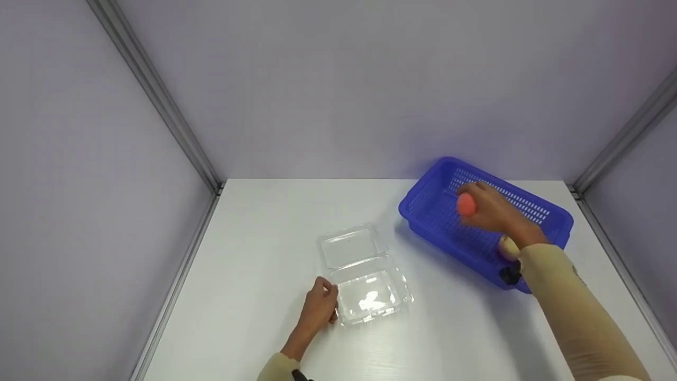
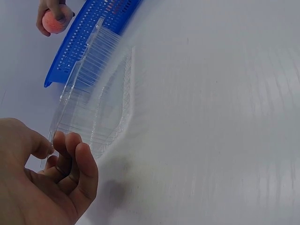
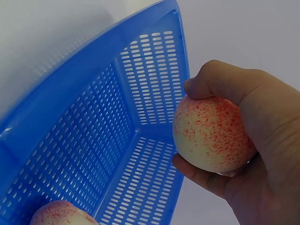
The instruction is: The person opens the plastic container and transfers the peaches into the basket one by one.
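Note:
My right hand (image 1: pixel 489 209) grips a peach (image 3: pixel 213 133) with red speckles over pale skin, thumb on one side and fingers on the other. It is held up over the blue basket (image 1: pixel 449 248), where another peach (image 3: pixel 63 214) lies in the near corner, partly hidden by my forearm in the head view. With thumb and fingertips my left hand (image 1: pixel 319 304) pinches the left edge of a clear plastic clamshell box (image 1: pixel 365 296). The box lies on the table with its lid (image 1: pixel 349 247) folded back, away from me.
The white table (image 1: pixel 254 254) is bounded by pale panels (image 1: pixel 338 90) at the back and both sides. Metal rails (image 1: pixel 174 116) run along the panel corners. Beside the box, to its right, stands the basket, set at a slant with slotted walls.

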The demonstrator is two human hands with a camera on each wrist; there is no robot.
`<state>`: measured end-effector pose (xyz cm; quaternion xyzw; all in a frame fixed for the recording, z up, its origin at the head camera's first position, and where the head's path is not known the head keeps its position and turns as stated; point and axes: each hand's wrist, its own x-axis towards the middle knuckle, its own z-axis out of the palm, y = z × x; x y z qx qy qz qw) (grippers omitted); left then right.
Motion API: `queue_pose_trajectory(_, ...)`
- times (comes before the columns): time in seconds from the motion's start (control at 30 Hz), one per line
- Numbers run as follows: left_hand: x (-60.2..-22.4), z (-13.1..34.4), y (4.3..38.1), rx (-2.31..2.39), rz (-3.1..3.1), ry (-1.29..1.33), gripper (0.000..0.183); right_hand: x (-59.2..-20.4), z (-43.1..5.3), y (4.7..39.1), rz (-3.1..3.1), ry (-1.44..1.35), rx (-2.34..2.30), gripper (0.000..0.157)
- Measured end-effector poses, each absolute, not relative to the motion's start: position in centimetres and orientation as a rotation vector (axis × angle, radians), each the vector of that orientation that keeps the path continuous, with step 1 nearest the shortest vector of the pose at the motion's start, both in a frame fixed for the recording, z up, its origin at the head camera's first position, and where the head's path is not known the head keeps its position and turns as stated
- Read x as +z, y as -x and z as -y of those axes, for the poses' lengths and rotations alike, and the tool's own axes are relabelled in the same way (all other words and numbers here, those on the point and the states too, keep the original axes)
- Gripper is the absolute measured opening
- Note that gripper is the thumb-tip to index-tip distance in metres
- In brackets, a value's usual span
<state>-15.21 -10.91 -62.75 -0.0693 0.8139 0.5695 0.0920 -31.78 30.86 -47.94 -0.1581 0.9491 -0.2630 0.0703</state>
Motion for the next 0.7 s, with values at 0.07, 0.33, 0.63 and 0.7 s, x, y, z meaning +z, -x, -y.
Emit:
queue_pose_trajectory(0.07,-62.7,10.9,15.2,1.690,-2.420,0.205,0.015,-48.0,-30.9,31.9,-2.850,0.465,-0.788,0.067)
queue_pose_trajectory(0.33,-62.7,10.9,15.0,1.667,-2.425,0.217,0.015,-48.6,-31.0,32.3,-2.833,0.421,-0.798,0.067)
queue_pose_trajectory(0.63,-62.5,10.9,14.9,1.684,-2.414,0.207,0.015,-49.8,-31.6,32.9,-2.847,0.412,-0.779,0.067)
queue_pose_trajectory(0.7,-62.5,10.9,14.9,1.690,-2.414,0.202,0.014,-50.0,-31.7,33.0,-2.856,0.423,-0.769,0.067)
